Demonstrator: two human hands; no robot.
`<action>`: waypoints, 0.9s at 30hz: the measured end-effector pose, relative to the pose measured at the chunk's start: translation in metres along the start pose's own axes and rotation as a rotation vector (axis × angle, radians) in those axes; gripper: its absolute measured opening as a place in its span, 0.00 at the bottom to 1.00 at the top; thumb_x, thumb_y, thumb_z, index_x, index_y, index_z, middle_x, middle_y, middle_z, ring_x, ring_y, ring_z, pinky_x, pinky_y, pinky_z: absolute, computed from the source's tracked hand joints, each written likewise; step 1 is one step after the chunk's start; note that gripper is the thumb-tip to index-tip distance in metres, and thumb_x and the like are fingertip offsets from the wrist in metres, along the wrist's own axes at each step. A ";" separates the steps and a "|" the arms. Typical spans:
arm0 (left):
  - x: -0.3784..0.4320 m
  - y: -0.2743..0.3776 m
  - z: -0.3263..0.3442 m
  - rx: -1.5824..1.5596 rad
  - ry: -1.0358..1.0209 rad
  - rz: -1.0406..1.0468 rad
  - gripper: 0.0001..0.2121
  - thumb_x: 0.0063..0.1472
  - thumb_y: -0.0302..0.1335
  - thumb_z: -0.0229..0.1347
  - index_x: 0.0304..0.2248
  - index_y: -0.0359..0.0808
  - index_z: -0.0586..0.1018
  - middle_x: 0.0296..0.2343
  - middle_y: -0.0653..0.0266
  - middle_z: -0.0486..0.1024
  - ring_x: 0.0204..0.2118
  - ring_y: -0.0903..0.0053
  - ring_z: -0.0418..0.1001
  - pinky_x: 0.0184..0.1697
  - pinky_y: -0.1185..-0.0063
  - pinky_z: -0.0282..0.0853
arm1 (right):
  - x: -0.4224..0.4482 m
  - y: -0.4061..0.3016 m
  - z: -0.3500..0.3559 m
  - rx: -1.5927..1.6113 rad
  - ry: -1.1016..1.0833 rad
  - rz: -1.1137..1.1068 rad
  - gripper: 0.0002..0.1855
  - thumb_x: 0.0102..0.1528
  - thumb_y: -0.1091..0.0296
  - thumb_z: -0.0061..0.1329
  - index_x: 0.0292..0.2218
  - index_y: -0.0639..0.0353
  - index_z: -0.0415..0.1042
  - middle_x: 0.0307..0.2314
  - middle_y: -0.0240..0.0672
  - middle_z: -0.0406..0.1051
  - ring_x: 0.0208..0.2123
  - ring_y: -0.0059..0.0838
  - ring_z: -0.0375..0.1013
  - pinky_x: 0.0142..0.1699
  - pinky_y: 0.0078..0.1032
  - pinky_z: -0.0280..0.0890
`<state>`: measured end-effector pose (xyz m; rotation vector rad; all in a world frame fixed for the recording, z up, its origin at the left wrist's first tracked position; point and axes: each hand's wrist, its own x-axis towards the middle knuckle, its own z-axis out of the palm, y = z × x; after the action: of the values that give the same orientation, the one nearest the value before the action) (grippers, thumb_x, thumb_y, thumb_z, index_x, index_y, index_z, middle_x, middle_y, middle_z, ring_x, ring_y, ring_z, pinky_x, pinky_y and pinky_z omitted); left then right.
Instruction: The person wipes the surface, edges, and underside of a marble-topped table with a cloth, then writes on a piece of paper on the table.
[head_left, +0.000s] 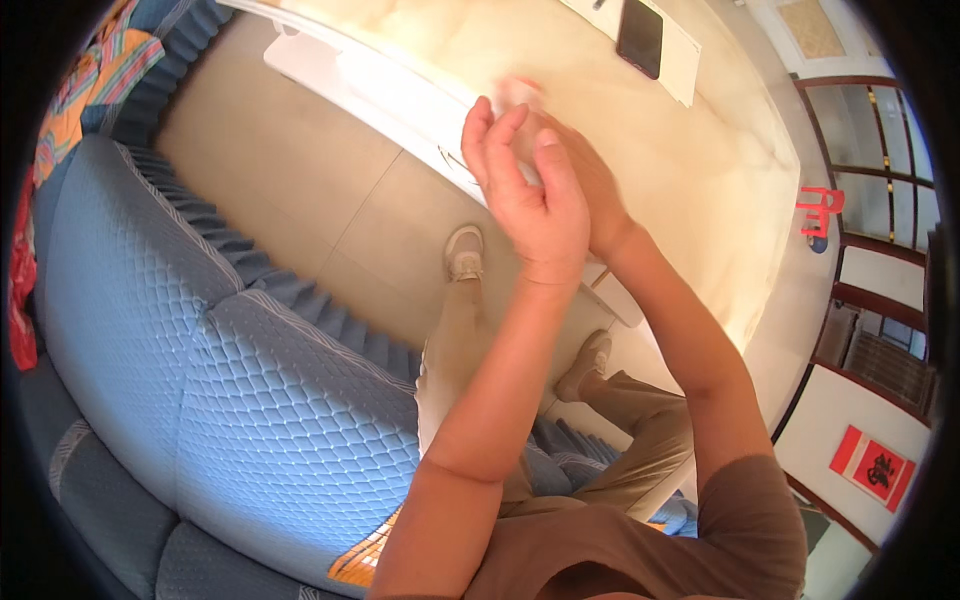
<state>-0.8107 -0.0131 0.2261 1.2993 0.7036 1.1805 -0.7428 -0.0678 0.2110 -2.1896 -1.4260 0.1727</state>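
Note:
My left hand (536, 199) is raised above the near edge of the marble-patterned table (697, 202), its fingers curved and spread. Close behind it, partly hidden, is my right hand (592, 180). Between the two hands a small pale thing with a red top (519, 91) shows, blurred by motion. The right hand seems to grip it. Whether the left fingers press on it too is hidden.
A dark phone (640, 37) lies on white paper (684, 64) at the table's far side. Below are my shoes (465, 251) on the tiled floor (300, 157). A blue quilted sofa (300, 375) curves along the left, with a striped cloth (112, 67). Red plastic stool (819, 210) stands at right.

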 end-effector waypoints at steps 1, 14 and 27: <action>-0.004 0.005 0.007 -0.039 -0.013 -0.027 0.12 0.61 0.21 0.49 0.45 0.29 0.72 0.53 0.48 0.61 0.56 0.61 0.59 0.59 0.69 0.54 | -0.040 0.016 -0.017 -0.101 0.054 -0.033 0.23 0.53 0.72 0.47 0.52 0.59 0.66 0.54 0.43 0.62 0.53 0.46 0.63 0.54 0.36 0.62; 0.006 0.003 -0.013 -0.159 0.037 -0.146 0.12 0.61 0.24 0.51 0.44 0.31 0.72 0.52 0.45 0.61 0.54 0.59 0.62 0.57 0.68 0.57 | -0.012 0.030 0.005 -0.233 -0.012 0.112 0.28 0.50 0.74 0.49 0.54 0.60 0.62 0.54 0.51 0.59 0.53 0.52 0.62 0.55 0.38 0.60; 0.044 -0.021 -0.037 -0.087 0.164 -0.211 0.10 0.61 0.23 0.50 0.42 0.30 0.72 0.52 0.45 0.62 0.56 0.57 0.62 0.57 0.68 0.57 | 0.265 -0.025 0.100 -0.510 -0.096 -0.359 0.27 0.46 0.79 0.45 0.50 0.61 0.69 0.58 0.57 0.53 0.60 0.52 0.53 0.65 0.33 0.49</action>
<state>-0.8263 0.0436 0.2082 1.0367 0.8765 1.1400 -0.6849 0.2088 0.1823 -2.2722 -2.0688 -0.2426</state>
